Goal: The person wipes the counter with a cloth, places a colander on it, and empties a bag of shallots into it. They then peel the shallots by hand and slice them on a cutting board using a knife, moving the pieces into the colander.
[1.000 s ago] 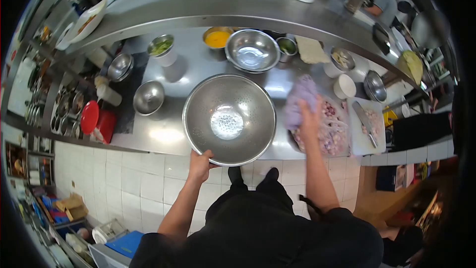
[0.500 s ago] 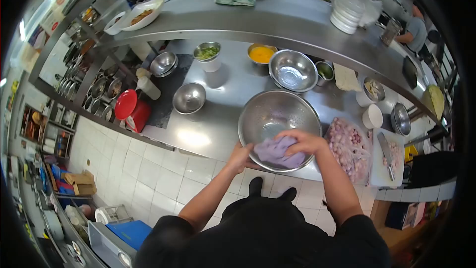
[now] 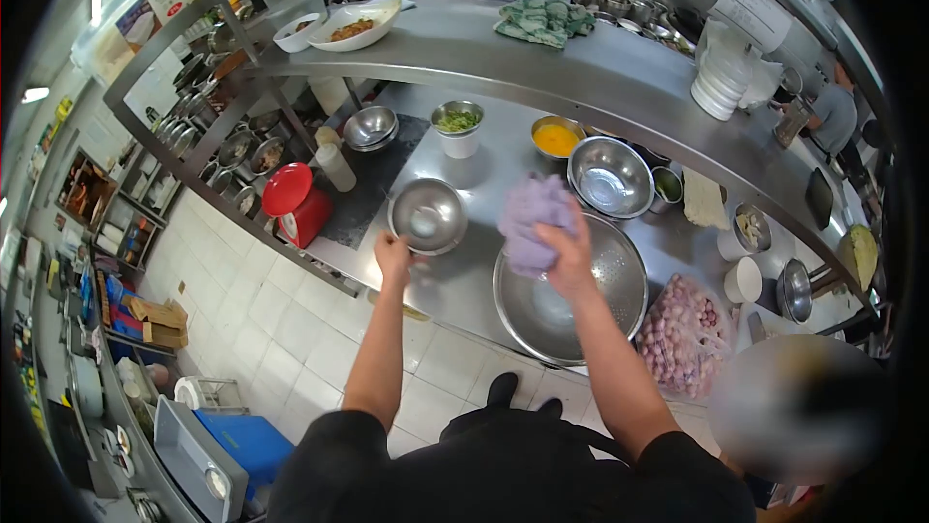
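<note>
My right hand is closed round a bunched purple cloth, held above the large perforated metal bowl. The cloth hides part of that bowl's far left rim. To the left, my left hand has its fingers closed at the near left rim of a smaller metal bowl, which sits on the steel counter. A plastic bag of small pinkish shallots lies right of the large bowl, away from both hands.
Beyond are a bowl of yellow liquid, a shiny metal bowl and a container of chopped greens. A red scale stands left. A steel shelf runs overhead. A blurred patch covers the lower right.
My right hand has lifted the purple cloth out of the large bowl. My left hand has left that bowl's rim and moved left to the smaller bowl. The view has shifted.
</note>
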Tool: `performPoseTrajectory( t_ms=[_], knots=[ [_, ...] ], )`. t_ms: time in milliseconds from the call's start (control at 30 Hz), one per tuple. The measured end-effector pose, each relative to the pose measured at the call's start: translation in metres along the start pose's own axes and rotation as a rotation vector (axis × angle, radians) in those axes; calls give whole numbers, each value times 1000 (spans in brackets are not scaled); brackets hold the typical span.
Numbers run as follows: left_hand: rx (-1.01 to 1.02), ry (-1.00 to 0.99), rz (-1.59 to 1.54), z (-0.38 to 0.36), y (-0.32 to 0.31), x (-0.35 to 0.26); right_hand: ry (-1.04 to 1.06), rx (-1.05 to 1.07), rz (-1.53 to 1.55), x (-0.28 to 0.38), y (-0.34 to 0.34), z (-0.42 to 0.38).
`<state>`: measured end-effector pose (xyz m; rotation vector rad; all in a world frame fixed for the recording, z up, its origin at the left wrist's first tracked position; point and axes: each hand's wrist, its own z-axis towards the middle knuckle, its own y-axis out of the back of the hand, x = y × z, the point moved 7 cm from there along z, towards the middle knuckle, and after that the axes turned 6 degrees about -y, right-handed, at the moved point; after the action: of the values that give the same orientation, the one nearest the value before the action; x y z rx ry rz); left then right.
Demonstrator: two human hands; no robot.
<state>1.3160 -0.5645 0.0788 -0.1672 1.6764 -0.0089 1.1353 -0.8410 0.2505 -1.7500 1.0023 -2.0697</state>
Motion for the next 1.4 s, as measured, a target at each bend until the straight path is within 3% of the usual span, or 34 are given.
performPoseTrajectory(
  t_ms=[67,133,200,267,300,367,433,467,500,533,567,600,667,733,767,833,867,933,1000,1067,1100,1167,1200,1233,1267,1300,1367,1400],
  knots=[
    [94,-2,-37,-59,-8,-26,94,23,-492,-43,-13,24],
    [204,-98,-114,-114,-23,-60,385,28,-990,-99,-33,31],
    [192,-107,-170,-136,-6,-60,310,185,-1268,-148,-62,5],
    [64,-181,115,-133,53,-50,98,714,-929,-187,-86,-15],
    [77,-25,-13,-162,60,-81,104,744,-920,-179,-98,-15],
    [50,-138,156,-175,89,-83,-286,1204,-1194,-190,-123,-49],
    [-64,-332,474,-195,133,-101,-181,1553,-1297,-200,-141,-81],
    [-204,-526,561,-205,152,-112,-148,1585,-1357,-199,-149,-95],
    [-276,-408,574,-213,176,-108,-249,1644,-1229,-200,-152,-105],
    [-403,-291,661,-222,197,-102,-354,1645,-1234,-198,-152,-110],
    [-446,-415,808,-214,224,-66,-358,1520,-1213,-181,-159,-113],
    [-428,-147,351,-227,231,-54,-415,1346,-1265,-177,-156,-108],
    [-412,125,493,-262,240,-42,-71,1118,-1339,-180,-137,-80],
    [-502,167,662,-288,282,43,110,806,-1664,-177,-118,-55],
    [-598,309,423,-317,297,80,113,823,-1658,-182,-114,-55],
    [-771,493,-82,-388,316,126,39,498,-2003,-187,-86,-45],
    [-1070,538,-229,-428,324,133,36,499,-1997,-193,-76,-43],
    [-1146,506,-317,-480,384,226,101,537,-1819,-200,-64,-45],
    [-1438,535,-521,-527,389,177,142,699,-1739,-194,-67,-79],
    [-1681,476,-530,-552,443,191,83,927,-1593,-214,-44,-112],
    [-1695,424,-541,-553,470,186,42,1031,-1501,-229,-29,-130],
    [-1721,303,-563,-542,528,170,-151,1241,-1570,-259,5,-163],
    [-1741,235,-576,-529,561,158,-442,1282,-1609,-274,25,-177],
    [-1926,214,-569,-523,590,143,-470,1245,-1602,-283,46,-185],
    [-1792,158,-758,-503,621,121,-528,1141,-1619,-297,75,-188],
    [-1695,-4,-652,-485,677,120,-583,1040,-1635,-312,107,-189],
    [-1795,-228,-674,-461,740,59,-448,864,-1854,-338,172,-191],
    [-1751,-253,-680,-453,775,32,-513,815,-1914,-351,216,-203]
  ],
)
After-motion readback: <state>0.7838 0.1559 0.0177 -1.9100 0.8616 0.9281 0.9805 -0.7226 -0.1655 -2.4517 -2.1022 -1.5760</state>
